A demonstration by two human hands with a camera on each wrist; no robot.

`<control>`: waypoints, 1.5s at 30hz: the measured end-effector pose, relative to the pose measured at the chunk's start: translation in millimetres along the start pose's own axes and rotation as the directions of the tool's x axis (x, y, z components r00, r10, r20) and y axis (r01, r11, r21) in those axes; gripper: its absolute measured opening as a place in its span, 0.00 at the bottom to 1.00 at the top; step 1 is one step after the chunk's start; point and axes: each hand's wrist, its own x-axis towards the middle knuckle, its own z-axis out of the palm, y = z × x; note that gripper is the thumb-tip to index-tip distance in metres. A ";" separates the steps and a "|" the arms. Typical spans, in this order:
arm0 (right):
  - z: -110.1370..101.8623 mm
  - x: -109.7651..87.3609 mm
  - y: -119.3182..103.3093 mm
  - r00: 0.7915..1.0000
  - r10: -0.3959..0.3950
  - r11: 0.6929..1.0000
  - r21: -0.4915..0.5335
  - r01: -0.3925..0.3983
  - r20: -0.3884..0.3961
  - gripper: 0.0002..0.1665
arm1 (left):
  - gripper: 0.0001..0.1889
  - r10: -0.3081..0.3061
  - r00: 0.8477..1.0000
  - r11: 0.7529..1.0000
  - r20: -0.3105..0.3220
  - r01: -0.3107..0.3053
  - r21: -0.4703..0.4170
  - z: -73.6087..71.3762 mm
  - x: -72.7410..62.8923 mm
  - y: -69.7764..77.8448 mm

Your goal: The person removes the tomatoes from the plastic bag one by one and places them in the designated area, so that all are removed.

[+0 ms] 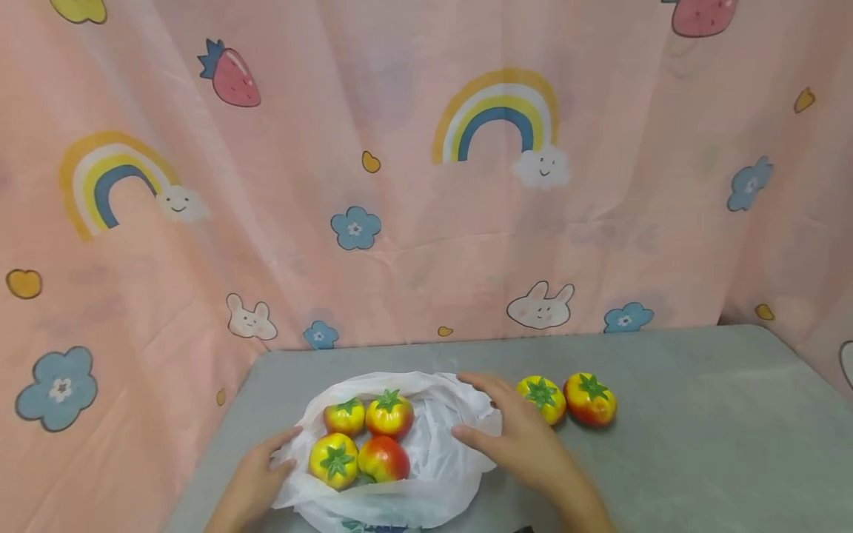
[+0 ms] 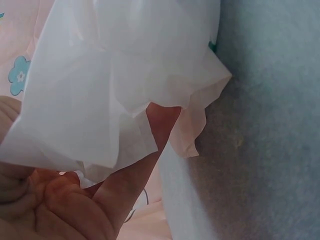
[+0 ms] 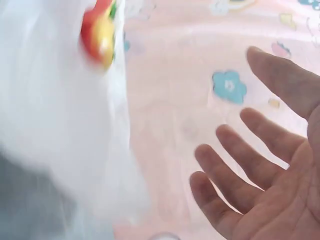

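Note:
A white plastic bag lies with its mouth spread wide on the table. Several glossy yellow-and-red tomato-like fruits with green star-shaped tops sit inside, toward its left side. My left hand holds the bag's left rim between thumb and fingers; in the left wrist view the thin film hangs over part of that hand. At the bag's right edge is my right hand, its thumb and fingers spread apart. The right wrist view shows its fingers extended and holding nothing, beside the bag.
Two more of the same fruits, one at the right and one partly behind my right hand, stand on the grey table. A pink curtain with rainbows and flowers hangs along the table's back edge and left side.

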 end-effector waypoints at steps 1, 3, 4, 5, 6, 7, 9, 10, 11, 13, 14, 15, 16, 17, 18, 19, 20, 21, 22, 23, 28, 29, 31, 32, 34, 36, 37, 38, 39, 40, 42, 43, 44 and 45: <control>6.3 0.9 -3.1 1.000 -0.007 1.000 0.006 0.007 0.014 0.37 | 0.26 0.000 1.000 1.000 -0.001 0.000 0.000 0.0 0.2 -0.2; 18.2 2.0 -8.0 0.998 -0.038 0.999 0.010 0.037 0.055 0.36 | 0.26 0.000 1.000 1.000 -0.003 0.000 0.002 0.2 0.3 -0.6; 23.8 2.0 -9.9 0.995 -0.061 0.998 0.012 0.061 0.080 0.35 | 0.26 0.001 1.000 1.000 -0.004 -0.001 0.005 0.2 0.1 -0.6; 29.3 2.2 -11.9 0.991 -0.082 0.997 0.012 0.081 0.106 0.35 | 0.26 0.005 1.000 1.000 -0.006 -0.005 0.005 0.3 -0.2 -1.0; 34.5 2.6 -13.6 0.985 -0.109 0.994 0.016 0.108 0.133 0.35 | 0.26 0.015 1.000 1.000 -0.011 -0.015 0.006 0.4 -0.4 -1.4; 39.6 3.4 -15.1 0.979 -0.133 0.991 0.019 0.131 0.157 0.34 | 0.26 0.025 1.000 1.000 -0.017 -0.025 0.006 0.3 -1.0 -2.0; 49.7 5.7 -17.1 0.965 -0.180 0.984 0.041 0.175 0.190 0.33 | 0.26 0.047 0.998 0.999 -0.030 -0.046 0.010 -0.2 -2.2 -2.9; 54.4 7.2 -17.9 0.961 -0.191 0.981 0.056 0.184 0.199 0.33 | 0.26 0.055 0.998 0.998 -0.035 -0.055 0.012 -0.5 -2.7 -3.1; 59.1 8.9 -18.3 0.959 -0.196 0.980 0.066 0.186 0.203 0.32 | 0.26 0.061 0.997 0.998 -0.038 -0.061 0.010 -0.7 -3.0 -3.5; 67.6 12.1 -17.6 0.959 -0.206 0.978 0.070 0.195 0.197 0.30 | 0.26 0.062 0.997 0.998 -0.039 -0.061 0.011 -1.2 -3.2 -3.6; 71.4 13.9 -16.8 0.960 -0.198 0.980 0.074 0.187 0.196 0.29 | 0.26 0.057 0.998 0.998 -0.035 -0.057 0.009 -1.3 -3.1 -3.3; 75.1 15.8 -15.8 0.962 -0.193 0.981 0.074 0.182 0.193 0.28 | 0.26 0.053 0.998 0.999 -0.030 -0.053 0.009 -1.4 -2.5 -2.7; 78.2 17.3 -14.8 0.964 -0.186 0.982 0.073 0.175 0.192 0.28 | 0.26 0.046 0.999 0.999 -0.026 -0.046 0.006 -1.5 -2.3 -2.3; 81.4 18.9 -13.5 0.966 -0.173 0.984 0.067 0.163 0.193 0.27 | 0.26 0.034 0.999 0.999 -0.021 -0.034 0.003 -1.5 -1.8 -1.5; 84.2 20.4 -12.2 0.966 -0.172 0.985 0.065 0.162 0.194 0.26 | 0.26 0.026 1.000 1.000 -0.016 -0.026 0.003 -1.6 -1.2 -0.6; 87.2 22.1 -10.9 0.967 -0.166 0.986 0.060 0.157 0.195 0.26 | 0.26 0.012 1.000 1.000 -0.008 -0.012 -0.001 -1.8 -0.4 0.4; 90.2 23.6 -9.5 0.966 -0.170 0.985 0.056 0.162 0.197 0.25 | 0.27 -0.001 1.000 1.000 -0.003 0.001 -0.005 -1.9 0.3 1.2; 93.2 24.6 -8.0 0.962 -0.191 0.982 0.049 0.185 0.193 0.24 | 0.27 -0.014 1.000 1.000 0.002 0.014 -0.007 -2.0 1.0 2.0; 95.9 25.4 -6.7 0.960 -0.201 0.980 0.042 0.197 0.197 0.23 | 0.27 -0.032 0.999 0.999 0.010 0.032 -0.013 -2.0 1.5 2.6; 98.7 25.8 -5.5 0.956 -0.211 0.977 0.031 0.209 0.204 0.23 | 0.27 -0.040 0.999 0.999 0.014 0.040 -0.012 -1.9 2.1 3.1; 108.9 24.2 -2.2 0.940 -0.220 0.970 -0.041 0.239 0.262 0.22 | 0.27 -0.038 0.999 0.999 0.012 0.038 -0.002 -0.1 1.6 2.1; 109.9 23.6 -1.9 0.939 -0.211 0.971 -0.055 0.234 0.272 0.22 | 0.27 -0.030 0.999 1.000 0.009 0.030 0.003 0.3 1.3 1.9; 110.4 22.8 -2.3 0.942 -0.175 0.976 -0.075 0.204 0.285 0.23 | 0.27 -0.027 1.000 1.000 0.007 0.027 0.005 0.9 0.7 2.0; 110.1 22.6 -2.5 0.945 -0.156 0.979 -0.079 0.185 0.289 0.24 | 0.27 -0.033 0.999 0.999 0.010 0.033 0.003 1.2 0.7 2.1; 108.4 23.2 -2.4 0.949 -0.111 0.987 -0.081 0.141 0.295 0.26 | 0.27 -0.051 0.999 0.999 0.017 0.051 -0.005 1.4 0.9 2.7; 106.0 24.3 -1.5 0.951 -0.074 0.993 -0.070 0.099 0.302 0.28 | 0.27 -0.063 0.998 0.998 0.020 0.063 -0.006 1.4 1.0 3.6; 104.6 25.0 -0.7 0.950 -0.062 0.994 -0.063 0.085 0.306 0.28 | 0.27 -0.069 0.997 0.998 0.021 0.069 -0.007 1.4 1.1 3.7; 103.2 25.7 0.3 0.950 -0.053 0.996 -0.059 0.074 0.309 0.29 | 0.27 -0.073 0.997 0.997 0.022 0.073 -0.009 1.2 1.1 3.8; 101.9 26.3 1.4 0.949 -0.041 0.997 -0.051 0.060 0.311 0.29 | 0.27 -0.072 0.997 0.997 0.022 0.073 -0.009 1.1 1.1 3.8; 100.7 26.5 2.8 0.949 -0.035 0.998 -0.039 0.050 0.312 0.30 | 0.27 -0.072 0.997 0.997 0.022 0.073 -0.009 1.0 0.9 4.0; 98.9 26.3 5.5 0.950 -0.033 0.999 -0.014 0.040 0.310 0.30 | 0.27 -0.069 0.997 0.998 0.023 0.069 -0.008 0.9 0.8 3.6; 97.8 26.3 6.5 0.951 -0.034 0.999 0.002 0.036 0.307 0.30 | 0.27 -0.064 0.998 0.998 0.022 0.064 -0.006 1.0 0.8 3.2; 96.8 26.0 7.5 0.952 -0.036 0.999 0.019 0.031 0.304 0.30 | 0.27 -0.066 0.998 0.998 0.023 0.066 -0.007 1.0 0.7 3.1; 95.9 25.6 8.6 0.953 -0.038 0.999 0.036 0.028 0.300 0.30 | 0.27 -0.064 0.998 0.998 0.024 0.064 -0.005 1.2 0.9 2.8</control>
